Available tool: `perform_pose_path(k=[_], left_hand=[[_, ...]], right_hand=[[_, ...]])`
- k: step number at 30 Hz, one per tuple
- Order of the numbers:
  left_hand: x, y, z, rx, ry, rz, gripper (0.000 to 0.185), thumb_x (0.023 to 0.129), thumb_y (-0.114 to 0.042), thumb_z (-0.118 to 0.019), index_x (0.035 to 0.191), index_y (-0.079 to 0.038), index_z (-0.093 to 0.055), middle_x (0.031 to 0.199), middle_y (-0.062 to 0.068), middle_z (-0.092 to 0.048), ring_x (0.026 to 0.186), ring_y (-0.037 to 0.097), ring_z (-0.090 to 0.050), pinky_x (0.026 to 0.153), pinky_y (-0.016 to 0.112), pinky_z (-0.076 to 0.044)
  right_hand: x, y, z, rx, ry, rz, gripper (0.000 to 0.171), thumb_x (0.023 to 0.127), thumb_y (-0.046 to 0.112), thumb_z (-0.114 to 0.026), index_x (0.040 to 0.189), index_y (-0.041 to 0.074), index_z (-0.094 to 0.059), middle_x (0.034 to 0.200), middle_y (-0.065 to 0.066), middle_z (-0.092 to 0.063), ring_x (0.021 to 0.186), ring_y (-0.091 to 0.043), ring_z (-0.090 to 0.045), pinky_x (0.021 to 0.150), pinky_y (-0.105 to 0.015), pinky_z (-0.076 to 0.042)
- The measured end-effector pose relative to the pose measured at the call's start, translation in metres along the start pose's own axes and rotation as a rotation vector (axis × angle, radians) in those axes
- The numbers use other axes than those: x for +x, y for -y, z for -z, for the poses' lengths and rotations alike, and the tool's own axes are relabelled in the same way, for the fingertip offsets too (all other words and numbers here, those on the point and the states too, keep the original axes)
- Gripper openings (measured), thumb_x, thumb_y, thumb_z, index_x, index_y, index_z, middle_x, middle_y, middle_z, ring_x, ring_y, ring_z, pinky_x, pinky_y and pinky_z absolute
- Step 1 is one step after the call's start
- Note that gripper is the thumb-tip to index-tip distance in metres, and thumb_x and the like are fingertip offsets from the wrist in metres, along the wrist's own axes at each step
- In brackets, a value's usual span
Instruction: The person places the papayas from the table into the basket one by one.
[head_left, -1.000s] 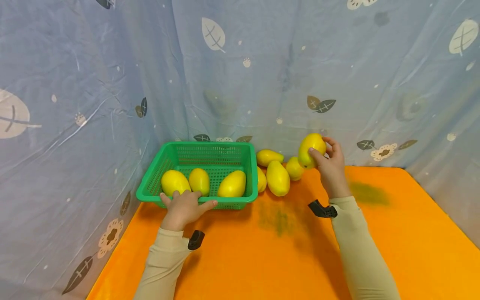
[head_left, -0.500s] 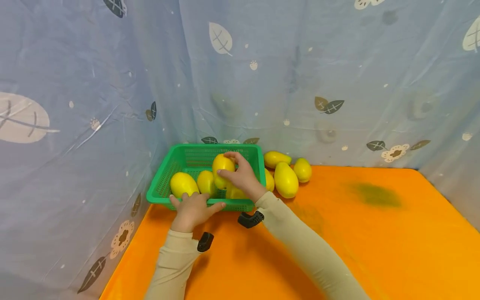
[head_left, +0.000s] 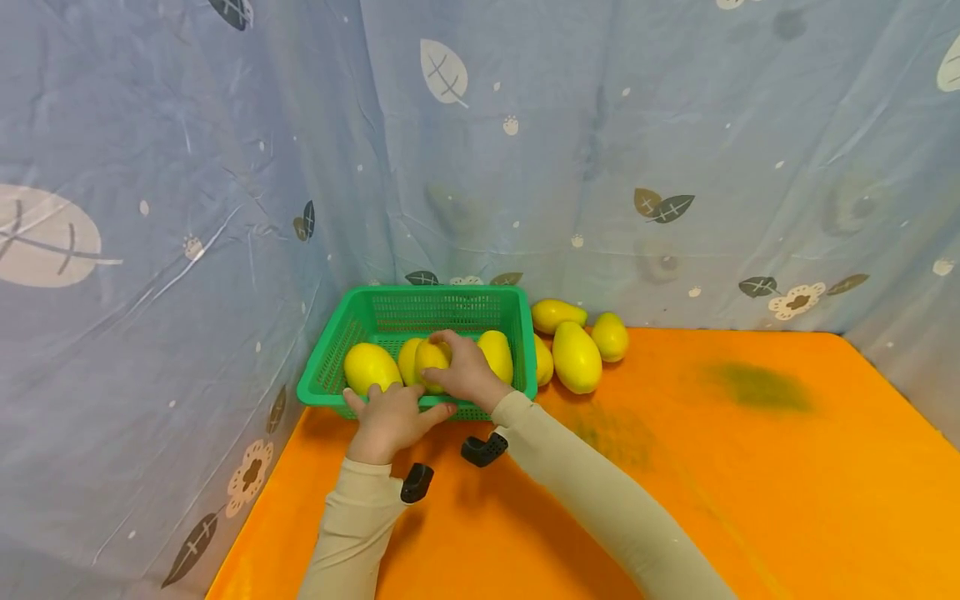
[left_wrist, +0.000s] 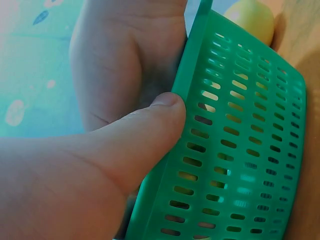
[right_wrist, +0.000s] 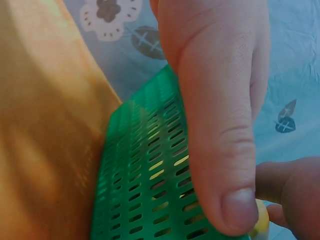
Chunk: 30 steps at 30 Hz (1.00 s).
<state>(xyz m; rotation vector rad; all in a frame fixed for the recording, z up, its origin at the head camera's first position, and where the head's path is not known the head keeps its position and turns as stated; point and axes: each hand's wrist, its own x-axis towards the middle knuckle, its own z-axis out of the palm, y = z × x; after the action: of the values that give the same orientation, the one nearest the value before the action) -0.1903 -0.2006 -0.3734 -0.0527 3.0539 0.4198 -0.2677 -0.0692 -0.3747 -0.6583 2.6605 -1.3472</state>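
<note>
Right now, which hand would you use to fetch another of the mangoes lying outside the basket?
Probably the right hand: it is nearer the loose mangoes, while the left hand grips the basket rim.

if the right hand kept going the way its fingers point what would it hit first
Probably the leftmost mango, as the right hand holding a mango points left across the basket; depth is unclear.

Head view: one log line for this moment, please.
left hand: grips green basket front rim | right hand: holds mango inside basket | orange table: four mangoes beside basket
</note>
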Motion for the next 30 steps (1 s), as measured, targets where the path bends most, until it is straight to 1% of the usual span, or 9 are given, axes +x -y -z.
perform_pose_path(k=[9, 12, 15, 19, 22, 24, 27, 28, 30], left_hand=[[-0.001, 0.0, -0.002, -0.014, 0.01, 0.009, 0.07, 0.093, -0.066, -0.06, 0.138, -0.013, -0.065, 0.134, 0.025, -0.063, 0.128, 0.062, -0.046, 0.108, 0.088, -0.005], [-0.001, 0.0, -0.002, -0.019, 0.01, 0.01, 0.069, 0.093, -0.066, -0.06, 0.136, -0.012, -0.067, 0.133, 0.025, -0.064, 0.127, 0.061, -0.046, 0.107, 0.089, -0.005], [0.0, 0.0, -0.001, -0.013, 0.016, 0.013, 0.071, 0.093, -0.067, -0.059, 0.137, -0.012, -0.066, 0.134, 0.025, -0.063, 0.128, 0.06, -0.046, 0.107, 0.088, -0.005], [0.001, 0.0, 0.001, -0.005, 0.028, 0.011, 0.073, 0.093, -0.068, -0.057, 0.141, -0.013, -0.063, 0.138, 0.025, -0.061, 0.13, 0.059, -0.045, 0.108, 0.087, -0.004], [0.002, 0.001, 0.002, -0.01, 0.028, 0.005, 0.073, 0.093, -0.068, -0.058, 0.141, -0.013, -0.063, 0.139, 0.025, -0.061, 0.13, 0.059, -0.045, 0.109, 0.087, -0.003], [0.002, 0.002, 0.002, -0.013, 0.025, 0.002, 0.073, 0.093, -0.067, -0.059, 0.14, -0.012, -0.064, 0.138, 0.024, -0.061, 0.13, 0.059, -0.045, 0.109, 0.087, -0.002], [0.002, 0.003, 0.002, -0.017, 0.021, -0.002, 0.072, 0.093, -0.066, -0.06, 0.139, -0.012, -0.064, 0.136, 0.024, -0.063, 0.129, 0.06, -0.045, 0.108, 0.088, -0.002], [0.001, 0.004, 0.002, -0.019, 0.02, -0.005, 0.071, 0.093, -0.066, -0.06, 0.139, -0.011, -0.065, 0.135, 0.024, -0.063, 0.129, 0.06, -0.046, 0.108, 0.088, -0.002], [0.0, 0.004, 0.001, -0.026, 0.018, -0.009, 0.071, 0.093, -0.065, -0.06, 0.139, -0.011, -0.065, 0.133, 0.024, -0.064, 0.128, 0.06, -0.046, 0.108, 0.089, -0.002]], right_hand=[[-0.007, -0.001, 0.01, -0.012, -0.01, -0.042, 0.057, 0.094, 0.022, -0.074, 0.145, 0.01, -0.053, 0.146, -0.018, -0.056, 0.131, -0.037, -0.055, 0.107, -0.053, -0.048], [-0.011, -0.002, 0.026, 0.012, -0.024, -0.057, 0.058, 0.095, 0.025, -0.072, 0.148, 0.012, -0.051, 0.151, -0.016, -0.053, 0.133, -0.039, -0.054, 0.107, -0.053, -0.049], [-0.019, -0.006, 0.056, 0.097, -0.059, -0.077, 0.058, 0.098, 0.027, -0.07, 0.151, 0.016, -0.048, 0.156, -0.015, -0.047, 0.137, -0.041, -0.051, 0.108, -0.053, -0.049], [-0.04, -0.026, 0.107, 0.282, -0.193, -0.09, 0.058, 0.101, 0.024, -0.065, 0.154, 0.013, -0.044, 0.158, -0.019, -0.043, 0.14, -0.04, -0.05, 0.109, -0.052, -0.05], [-0.057, -0.05, 0.142, 0.402, -0.339, -0.121, 0.057, 0.103, 0.023, -0.06, 0.155, 0.01, -0.041, 0.156, -0.019, -0.044, 0.131, -0.033, -0.057, 0.104, -0.045, -0.054], [-0.068, -0.066, 0.16, 0.479, -0.428, -0.165, 0.054, 0.104, 0.024, -0.058, 0.154, 0.012, -0.042, 0.15, -0.013, -0.049, 0.122, -0.022, -0.06, 0.097, -0.034, -0.057], [-0.084, -0.088, 0.18, 0.619, -0.542, -0.221, 0.044, 0.104, 0.024, -0.058, 0.146, 0.019, -0.046, 0.132, -0.001, -0.054, 0.107, -0.01, -0.06, 0.083, -0.02, -0.057], [-0.088, -0.094, 0.186, 0.656, -0.57, -0.235, 0.041, 0.104, 0.024, -0.059, 0.143, 0.022, -0.047, 0.126, 0.003, -0.053, 0.104, -0.006, -0.059, 0.08, -0.017, -0.057], [-0.096, -0.105, 0.195, 0.735, -0.609, -0.262, 0.035, 0.103, 0.025, -0.06, 0.136, 0.026, -0.048, 0.118, 0.007, -0.051, 0.1, -0.005, -0.06, 0.077, -0.017, -0.057]])
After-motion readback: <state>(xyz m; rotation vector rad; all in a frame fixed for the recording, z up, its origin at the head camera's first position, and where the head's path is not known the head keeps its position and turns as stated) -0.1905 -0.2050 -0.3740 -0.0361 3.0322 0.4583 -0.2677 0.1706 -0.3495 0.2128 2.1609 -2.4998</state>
